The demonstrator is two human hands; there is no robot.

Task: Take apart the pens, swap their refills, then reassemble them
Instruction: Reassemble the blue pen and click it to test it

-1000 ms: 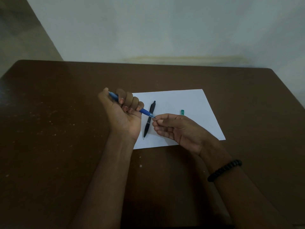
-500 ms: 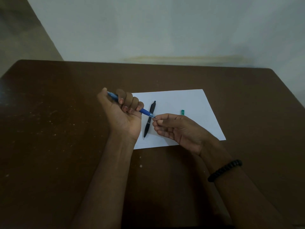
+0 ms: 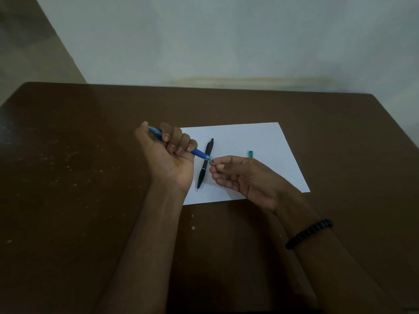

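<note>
The left hand is gripping a slim blue plastic pen in a closed fist, palm turned up, with the pen's tip end sticking out to the right and its other end showing past the thumb. The right hand is pinching the very tip of that pen between thumb and forefinger, its other fingers loosely curled. Both hands are hovering over the left part of a white sheet of paper, which is lying on a dark brown wooden table. A black plastic pen is lying on the sheet between the two hands, running near to far, tip nearest. A small green plastic piece is sitting on the paper just beyond the right hand.
</note>
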